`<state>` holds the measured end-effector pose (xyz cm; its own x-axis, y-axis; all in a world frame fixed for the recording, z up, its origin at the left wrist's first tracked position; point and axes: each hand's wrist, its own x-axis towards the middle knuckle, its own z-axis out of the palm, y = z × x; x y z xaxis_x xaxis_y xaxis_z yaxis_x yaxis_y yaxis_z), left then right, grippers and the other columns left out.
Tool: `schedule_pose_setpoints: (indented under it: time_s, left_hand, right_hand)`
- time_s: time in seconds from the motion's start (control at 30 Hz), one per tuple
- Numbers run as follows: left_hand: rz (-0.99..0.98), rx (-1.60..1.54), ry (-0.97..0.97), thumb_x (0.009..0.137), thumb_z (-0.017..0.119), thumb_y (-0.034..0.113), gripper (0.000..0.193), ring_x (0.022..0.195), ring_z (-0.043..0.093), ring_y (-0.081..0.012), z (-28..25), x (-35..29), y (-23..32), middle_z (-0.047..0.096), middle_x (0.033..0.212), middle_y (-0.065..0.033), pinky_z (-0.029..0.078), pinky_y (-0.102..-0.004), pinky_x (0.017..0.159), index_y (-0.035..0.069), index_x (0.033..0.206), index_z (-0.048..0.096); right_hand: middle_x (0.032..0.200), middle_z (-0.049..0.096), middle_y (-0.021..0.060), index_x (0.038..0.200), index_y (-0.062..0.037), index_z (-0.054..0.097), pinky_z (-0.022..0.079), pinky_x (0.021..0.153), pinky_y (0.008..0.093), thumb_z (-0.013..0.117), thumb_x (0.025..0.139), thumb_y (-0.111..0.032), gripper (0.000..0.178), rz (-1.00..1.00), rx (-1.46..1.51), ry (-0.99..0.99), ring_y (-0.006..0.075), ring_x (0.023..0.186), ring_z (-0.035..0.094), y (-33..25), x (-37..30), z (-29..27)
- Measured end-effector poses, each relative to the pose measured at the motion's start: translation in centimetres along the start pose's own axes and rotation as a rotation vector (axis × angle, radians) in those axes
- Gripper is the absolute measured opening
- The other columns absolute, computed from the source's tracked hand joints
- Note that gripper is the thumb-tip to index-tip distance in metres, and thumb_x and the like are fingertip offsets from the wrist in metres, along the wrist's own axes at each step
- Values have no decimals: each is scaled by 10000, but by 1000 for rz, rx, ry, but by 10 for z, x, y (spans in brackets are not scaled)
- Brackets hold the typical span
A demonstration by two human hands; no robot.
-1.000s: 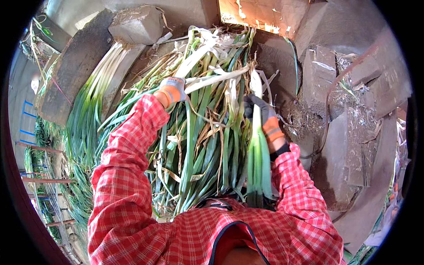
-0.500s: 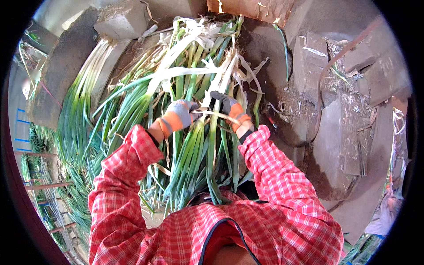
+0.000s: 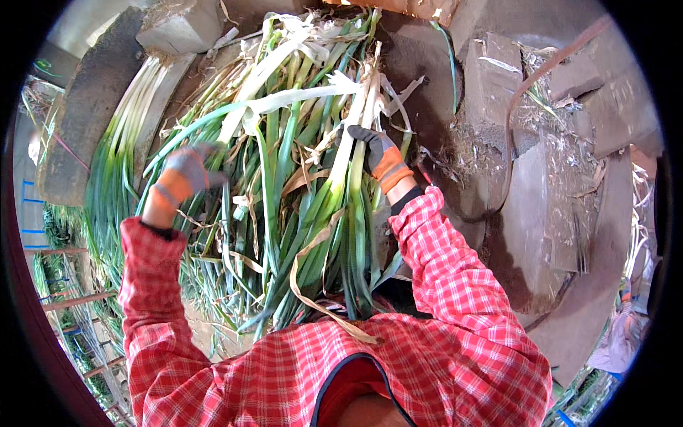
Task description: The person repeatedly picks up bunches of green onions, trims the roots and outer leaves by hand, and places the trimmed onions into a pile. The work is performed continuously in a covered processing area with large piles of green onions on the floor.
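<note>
Gloved in grey and orange, my right hand [image 3: 380, 158] is closed around the pale stalks of a few green onions [image 3: 340, 186], whose green leaves hang down toward my shirt. A long dry brown leaf [image 3: 299, 267] trails over those leaves, its tip lying near my chest. My left hand [image 3: 191, 174], in a matching glove, is over the left side of a loose heap of green onions [image 3: 288, 139]. Motion smears its fingers, so I cannot make out whether they hold anything. White peeled skins [image 3: 306, 94] lie across the heap.
At the left, a neat bundle of cleaner green onions [image 3: 130, 128] lies beside a stone block [image 3: 179, 27]. Grey-brown slabs [image 3: 530, 206] littered with dry scraps stand at the right, with a brown hose [image 3: 510, 135] across them. More green onions [image 3: 60, 224] fill the far left.
My left hand has left the stalks beside my right hand and swung left over the heap. The dry strip between my hands is gone from there; a dry leaf now trails below.
</note>
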<state>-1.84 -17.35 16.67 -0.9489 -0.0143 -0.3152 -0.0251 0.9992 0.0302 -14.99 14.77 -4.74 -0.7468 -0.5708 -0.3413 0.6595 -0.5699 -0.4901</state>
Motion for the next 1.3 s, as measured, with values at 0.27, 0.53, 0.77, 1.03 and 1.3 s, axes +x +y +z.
schedule_pose_setpoints:
  time_s: [0.27,0.53,0.77,1.03,1.3]
  left_hand:
    - [-182,-1487,-382,901,625,407,453,646,604,-104,88,50,131,678,823,-24,489,-247,584,-10,1076,660]
    - [-105,-845,352,856,598,386,372,736,633,-388,170,104,178,648,755,-221,487,-438,679,26,851,693]
    - [-254,-1803,113,833,651,132,152,666,640,-188,175,94,165,690,791,-56,481,-327,622,7,906,696]
    - [-212,-2056,-136,840,718,167,190,699,625,-109,153,84,180,682,857,-25,503,-260,622,31,970,690]
    - [-163,-2333,-165,878,633,127,155,699,633,-136,186,88,189,690,884,-59,507,-277,616,43,994,691]
  right_hand:
    - [904,680,101,1019,37,646,528,770,324,673,835,-96,229,51,-108,3,208,787,650,-3,-8,9]
    - [869,680,77,958,8,667,524,764,322,712,752,-36,215,69,-95,28,203,797,645,-3,-9,-2]
    - [871,683,98,968,11,663,535,760,337,700,769,-59,213,-8,-90,68,223,759,650,-2,-25,3]
    - [888,674,103,994,24,645,531,787,354,659,798,-71,218,86,-205,35,234,797,650,-12,-17,-9]
    - [929,681,134,1073,44,623,524,828,348,657,802,-73,297,96,-282,-54,240,842,663,-34,-55,18]
